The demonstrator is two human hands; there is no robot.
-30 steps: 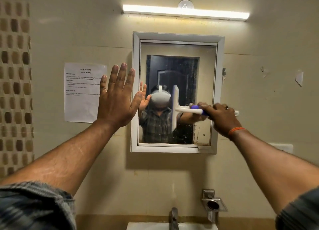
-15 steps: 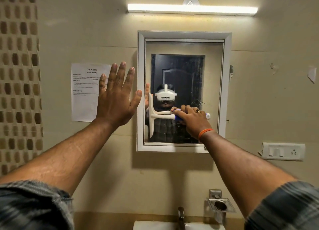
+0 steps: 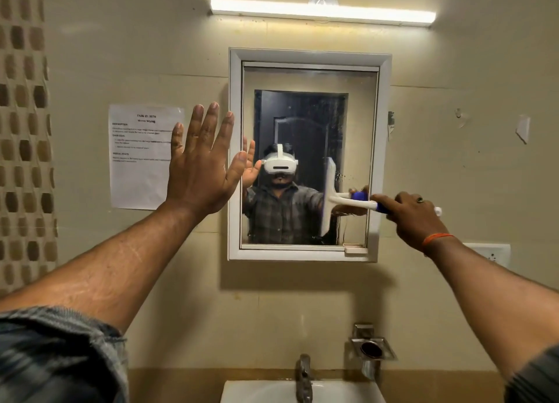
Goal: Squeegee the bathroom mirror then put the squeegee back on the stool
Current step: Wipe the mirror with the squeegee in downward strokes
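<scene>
In the head view, the right hand (image 3: 414, 218) gripped a white plastic squeegee with a blue handle (image 3: 329, 198), its blade upright against the white-framed bathroom mirror (image 3: 308, 79) near its right edge; the left hand (image 3: 201, 173) was spread flat. Droplets remained; the stool was unseen. A taped paper notice (image 3: 142, 157) read "Mirror Wiping"

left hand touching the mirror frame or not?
Cannot tell. In the head view the left hand is raised flat, its thumb overlapping the mirror frame edge, but one view gives no depth to show contact or gap.
</scene>
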